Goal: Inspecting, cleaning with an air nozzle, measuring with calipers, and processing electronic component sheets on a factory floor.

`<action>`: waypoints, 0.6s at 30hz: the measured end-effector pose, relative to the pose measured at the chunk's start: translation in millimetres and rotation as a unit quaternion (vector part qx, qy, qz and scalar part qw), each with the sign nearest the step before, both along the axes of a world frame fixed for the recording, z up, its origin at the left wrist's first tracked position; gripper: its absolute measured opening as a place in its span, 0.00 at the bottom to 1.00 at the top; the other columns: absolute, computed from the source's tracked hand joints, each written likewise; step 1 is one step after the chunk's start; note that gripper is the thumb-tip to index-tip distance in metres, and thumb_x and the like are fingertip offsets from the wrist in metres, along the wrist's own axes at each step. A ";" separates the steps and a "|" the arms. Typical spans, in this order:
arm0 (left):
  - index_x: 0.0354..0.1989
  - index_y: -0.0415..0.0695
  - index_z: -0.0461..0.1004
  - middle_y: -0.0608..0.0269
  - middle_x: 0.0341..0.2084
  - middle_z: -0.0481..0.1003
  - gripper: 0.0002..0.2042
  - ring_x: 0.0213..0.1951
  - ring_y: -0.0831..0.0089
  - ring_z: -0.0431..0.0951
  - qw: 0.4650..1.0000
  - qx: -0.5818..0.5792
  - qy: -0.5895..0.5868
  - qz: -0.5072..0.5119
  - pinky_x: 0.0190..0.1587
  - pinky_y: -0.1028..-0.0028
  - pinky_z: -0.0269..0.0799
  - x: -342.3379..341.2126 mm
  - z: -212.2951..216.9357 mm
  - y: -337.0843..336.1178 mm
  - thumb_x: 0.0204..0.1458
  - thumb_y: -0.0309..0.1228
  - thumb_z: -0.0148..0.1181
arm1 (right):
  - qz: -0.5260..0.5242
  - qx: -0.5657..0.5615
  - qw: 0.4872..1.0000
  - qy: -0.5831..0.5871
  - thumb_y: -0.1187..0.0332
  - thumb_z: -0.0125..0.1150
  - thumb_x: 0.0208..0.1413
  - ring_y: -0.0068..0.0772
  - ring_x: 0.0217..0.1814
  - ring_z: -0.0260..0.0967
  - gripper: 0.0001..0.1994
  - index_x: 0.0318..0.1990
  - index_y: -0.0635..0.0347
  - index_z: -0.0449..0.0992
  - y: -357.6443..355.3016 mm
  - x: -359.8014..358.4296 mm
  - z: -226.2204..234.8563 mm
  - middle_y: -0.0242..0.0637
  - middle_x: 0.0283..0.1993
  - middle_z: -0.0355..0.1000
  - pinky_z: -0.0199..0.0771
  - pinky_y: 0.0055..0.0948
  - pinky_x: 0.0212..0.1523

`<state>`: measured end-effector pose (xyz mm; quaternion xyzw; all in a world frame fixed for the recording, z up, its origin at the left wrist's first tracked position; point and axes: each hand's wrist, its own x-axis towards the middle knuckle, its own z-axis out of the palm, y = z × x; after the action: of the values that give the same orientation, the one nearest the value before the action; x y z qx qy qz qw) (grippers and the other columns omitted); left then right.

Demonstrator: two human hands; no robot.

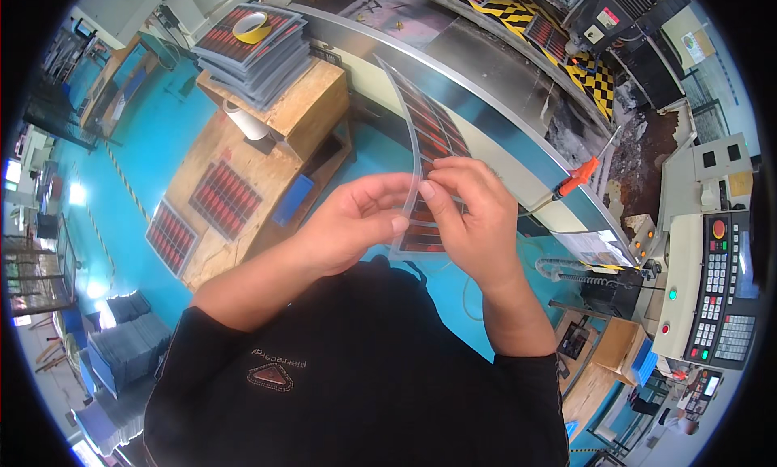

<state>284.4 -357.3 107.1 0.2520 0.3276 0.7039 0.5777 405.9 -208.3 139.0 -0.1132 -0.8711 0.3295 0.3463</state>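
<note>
Item 1: one thin, clear-edged sheet [435, 123] with red and dark panels, centre of the frame, raised and bowed; seen at a slant, its lower part partly covered by the hands.

Item 2: right hand [477, 212], thumb and forefinger pinching the sheet's near edge; other fingertips hidden.

Item 3: left hand [356, 220], fingertips at the same edge, thumb lower; whether it grips cannot be told.

Item 4: wooden table [271, 176], left of centre, bearing two similar panelled sheets [226, 198], the outer one overhanging the edge.

Item 5: wooden box [320, 95], upper left, carrying a stack of sheets [255, 62] topped by a yellow tape roll [252, 27]; stack count unclear.

Item 6: white cylinder [245, 120] beside the box, upper end obscured.

Item 7: machine [486, 87], upper right, cut off by the fisheye rim; orange-handled tool [576, 180] at its edge.

Item 8: control panel [720, 289], far right, small markings illegible.
</note>
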 end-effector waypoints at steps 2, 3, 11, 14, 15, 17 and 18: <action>0.63 0.37 0.61 0.54 0.57 0.69 0.24 0.57 0.68 0.72 1.000 -0.002 0.011 -0.001 0.58 0.66 0.70 1.5 -1.4 1.5 0.57 0.22 0.56 | -0.005 -0.013 1.000 -0.001 0.69 0.66 0.51 0.44 0.38 0.75 0.06 0.34 0.61 0.78 -0.1 -2.6 -0.8 0.42 0.39 0.76 0.75 0.35 0.39; 0.63 0.37 0.62 0.55 0.57 0.69 0.24 0.57 0.68 0.72 1.000 -0.010 0.008 0.005 0.58 0.66 0.70 2.2 -1.6 2.2 0.57 0.22 0.56 | -0.011 -0.026 1.000 -0.002 0.69 0.66 0.51 0.45 0.38 0.75 0.07 0.34 0.61 0.78 0.4 -3.4 -1.1 0.42 0.39 0.76 0.74 0.36 0.39; 0.62 0.36 0.62 0.56 0.55 0.70 0.23 0.54 0.70 0.73 1.000 -0.018 -0.018 0.005 0.56 0.68 0.71 -0.8 4.7 6.2 0.56 0.21 0.55 | 0.001 -0.001 1.000 -0.001 0.70 0.63 0.54 0.45 0.39 0.74 0.06 0.37 0.61 0.77 5.6 2.3 -4.9 0.41 0.40 0.76 0.74 0.36 0.41; 0.62 0.36 0.62 0.57 0.55 0.70 0.23 0.54 0.70 0.73 0.999 -0.025 -0.026 0.009 0.56 0.68 0.71 0.0 5.6 6.7 0.56 0.21 0.55 | 0.000 0.005 1.000 -0.004 0.71 0.63 0.55 0.45 0.40 0.74 0.05 0.37 0.61 0.77 6.0 3.4 -4.7 0.41 0.40 0.76 0.74 0.37 0.41; 0.62 0.37 0.63 0.57 0.55 0.71 0.22 0.54 0.70 0.74 1.000 -0.020 -0.019 0.011 0.55 0.67 0.72 0.0 4.1 6.7 0.57 0.21 0.55 | 0.001 0.005 1.000 -0.006 0.71 0.62 0.55 0.45 0.40 0.74 0.05 0.36 0.61 0.77 6.0 3.7 -4.7 0.41 0.40 0.76 0.74 0.37 0.41; 0.61 0.38 0.63 0.56 0.54 0.71 0.22 0.54 0.69 0.74 1.000 -0.016 -0.012 0.013 0.55 0.66 0.74 0.6 2.5 6.4 0.58 0.21 0.55 | 0.001 0.004 1.000 -0.005 0.70 0.62 0.55 0.45 0.40 0.75 0.05 0.36 0.61 0.77 5.4 4.6 -4.2 0.41 0.40 0.76 0.74 0.37 0.41; 0.62 0.38 0.63 0.57 0.54 0.71 0.22 0.54 0.69 0.75 1.000 -0.015 -0.015 0.010 0.55 0.66 0.74 0.8 2.3 6.2 0.57 0.21 0.55 | 0.000 0.004 1.000 -0.004 0.70 0.62 0.55 0.44 0.40 0.75 0.05 0.36 0.61 0.78 5.0 5.0 -4.1 0.41 0.40 0.76 0.74 0.36 0.42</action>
<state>285.2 -351.2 109.3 0.2294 0.3326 0.7082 0.5790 411.0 -203.3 134.9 -0.1127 -0.8737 0.3260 0.3431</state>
